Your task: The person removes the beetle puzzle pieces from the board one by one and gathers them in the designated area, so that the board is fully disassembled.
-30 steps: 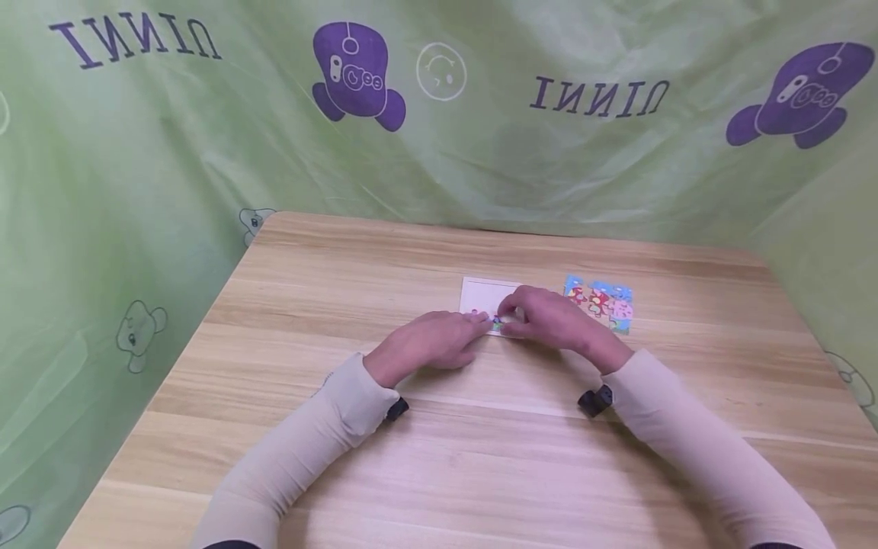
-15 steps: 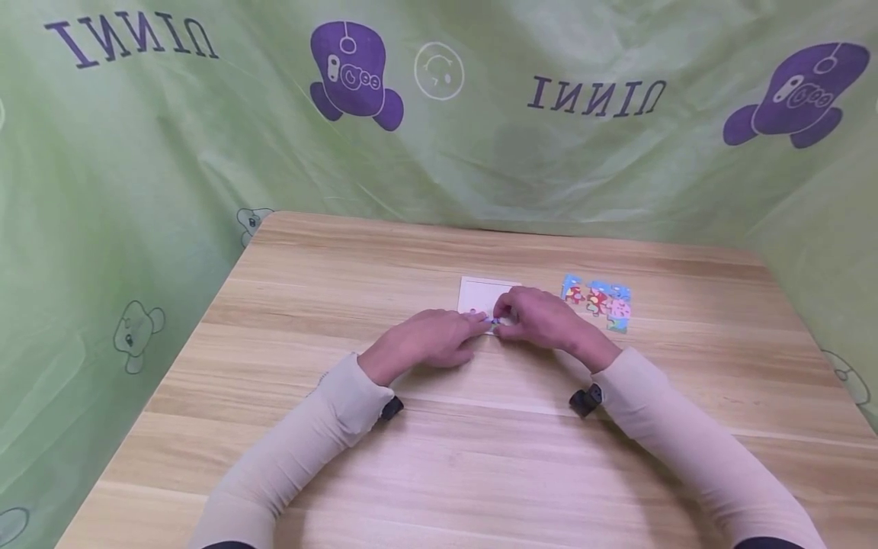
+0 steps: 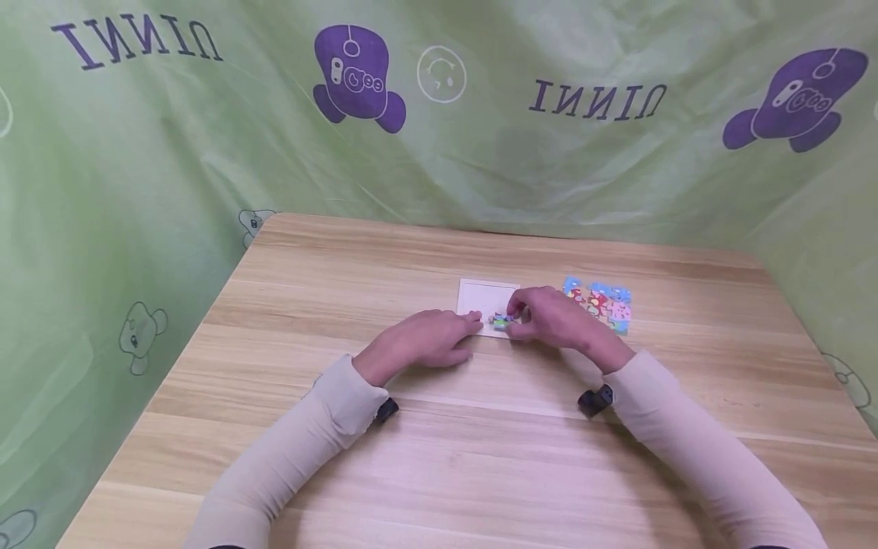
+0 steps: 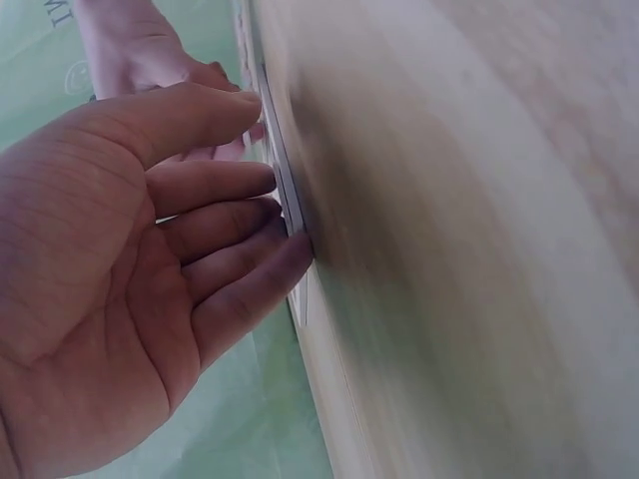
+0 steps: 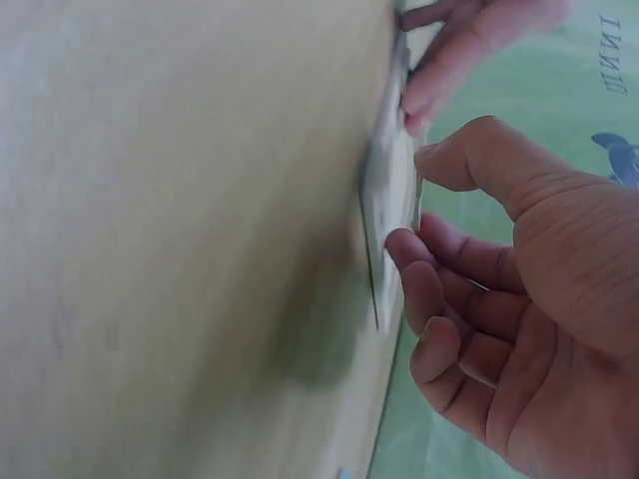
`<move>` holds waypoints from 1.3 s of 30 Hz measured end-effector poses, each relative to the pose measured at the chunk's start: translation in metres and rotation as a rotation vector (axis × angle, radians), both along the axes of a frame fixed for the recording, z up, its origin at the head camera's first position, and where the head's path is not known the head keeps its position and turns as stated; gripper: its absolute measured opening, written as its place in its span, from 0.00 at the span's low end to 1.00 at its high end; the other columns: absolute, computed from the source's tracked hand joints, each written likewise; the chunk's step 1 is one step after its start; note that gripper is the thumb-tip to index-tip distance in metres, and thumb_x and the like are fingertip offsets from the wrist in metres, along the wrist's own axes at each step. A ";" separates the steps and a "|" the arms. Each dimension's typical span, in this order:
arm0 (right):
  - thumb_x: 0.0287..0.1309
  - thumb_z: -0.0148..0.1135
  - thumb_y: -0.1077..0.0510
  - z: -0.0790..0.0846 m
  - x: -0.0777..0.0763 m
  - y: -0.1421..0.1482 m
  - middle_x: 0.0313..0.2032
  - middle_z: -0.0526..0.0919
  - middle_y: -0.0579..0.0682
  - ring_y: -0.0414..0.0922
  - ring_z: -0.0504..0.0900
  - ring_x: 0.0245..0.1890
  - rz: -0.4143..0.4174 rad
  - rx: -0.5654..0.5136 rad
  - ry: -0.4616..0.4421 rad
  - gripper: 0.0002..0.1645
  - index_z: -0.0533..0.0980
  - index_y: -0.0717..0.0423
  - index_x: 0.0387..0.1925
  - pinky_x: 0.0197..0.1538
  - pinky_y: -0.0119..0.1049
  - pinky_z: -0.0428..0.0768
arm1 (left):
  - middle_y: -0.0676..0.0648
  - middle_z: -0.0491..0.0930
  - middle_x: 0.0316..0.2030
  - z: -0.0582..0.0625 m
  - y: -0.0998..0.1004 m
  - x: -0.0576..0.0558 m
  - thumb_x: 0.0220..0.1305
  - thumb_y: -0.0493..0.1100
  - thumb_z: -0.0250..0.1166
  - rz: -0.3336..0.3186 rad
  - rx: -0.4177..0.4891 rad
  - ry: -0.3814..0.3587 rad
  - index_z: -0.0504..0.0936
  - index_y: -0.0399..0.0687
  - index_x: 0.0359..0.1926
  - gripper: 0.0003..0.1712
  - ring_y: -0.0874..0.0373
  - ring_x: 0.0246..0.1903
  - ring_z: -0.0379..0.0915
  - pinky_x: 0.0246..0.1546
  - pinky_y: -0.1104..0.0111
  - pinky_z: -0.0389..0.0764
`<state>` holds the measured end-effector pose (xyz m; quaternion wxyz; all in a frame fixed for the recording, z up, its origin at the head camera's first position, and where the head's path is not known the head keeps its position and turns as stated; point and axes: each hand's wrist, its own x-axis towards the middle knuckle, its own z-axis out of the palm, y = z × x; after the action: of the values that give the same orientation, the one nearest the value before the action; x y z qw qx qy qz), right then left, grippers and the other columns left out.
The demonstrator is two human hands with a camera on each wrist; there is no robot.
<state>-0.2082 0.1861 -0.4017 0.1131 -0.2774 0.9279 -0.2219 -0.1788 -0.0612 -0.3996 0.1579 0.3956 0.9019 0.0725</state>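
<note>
A white puzzle board [image 3: 480, 294] with a thin outline lies near the middle of the table. My left hand [image 3: 434, 335] rests its fairly straight fingertips on the board's left side; in the left wrist view they touch the board's edge [image 4: 290, 195]. A small colourful puzzle piece [image 3: 500, 322], green and purple, sits over the board's lower part. My right hand [image 3: 554, 319] pinches it at its right side between thumb and forefinger. In the right wrist view the piece is seen nearly edge-on between the right thumb [image 5: 449, 165] and forefinger. Whether it is one piece or joined pieces, I cannot tell.
Several more puzzle pieces [image 3: 620, 311], blue, red and pink, lie in a cluster right of the board, partly behind my right hand. The wood-grain table [image 3: 453, 457] extends toward me. A green printed curtain [image 3: 480, 175] hangs behind its far edge.
My right hand has shifted slightly right, and the green and purple piece with it. My left fingertips have drawn back left, so more of that piece shows between the hands.
</note>
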 end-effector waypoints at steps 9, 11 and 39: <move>0.57 0.74 0.59 0.006 -0.001 0.030 0.35 0.86 0.46 0.43 0.82 0.34 -0.025 -0.037 0.061 0.11 0.84 0.58 0.41 0.40 0.41 0.80 | 0.43 0.61 0.76 0.001 0.002 0.002 0.77 0.45 0.57 0.000 -0.026 -0.001 0.69 0.41 0.74 0.29 0.48 0.69 0.67 0.68 0.59 0.68; 0.58 0.74 0.57 0.007 0.000 0.037 0.35 0.86 0.46 0.43 0.82 0.35 -0.037 -0.021 0.072 0.12 0.84 0.58 0.41 0.40 0.41 0.80 | 0.43 0.59 0.77 0.001 0.003 0.003 0.77 0.45 0.57 0.004 -0.042 -0.009 0.68 0.40 0.75 0.30 0.49 0.72 0.63 0.70 0.60 0.65; 0.60 0.73 0.55 0.013 0.008 0.113 0.40 0.86 0.53 0.49 0.83 0.39 -0.167 0.099 0.089 0.17 0.83 0.62 0.47 0.46 0.54 0.81 | 0.45 0.51 0.80 -0.003 0.002 0.007 0.78 0.48 0.57 0.037 -0.077 -0.037 0.58 0.43 0.80 0.36 0.51 0.78 0.45 0.75 0.61 0.52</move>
<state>-0.2006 0.2990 -0.3886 0.0666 -0.2029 0.9617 -0.1720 -0.1717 -0.0593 -0.4029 0.1883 0.3709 0.9081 0.0478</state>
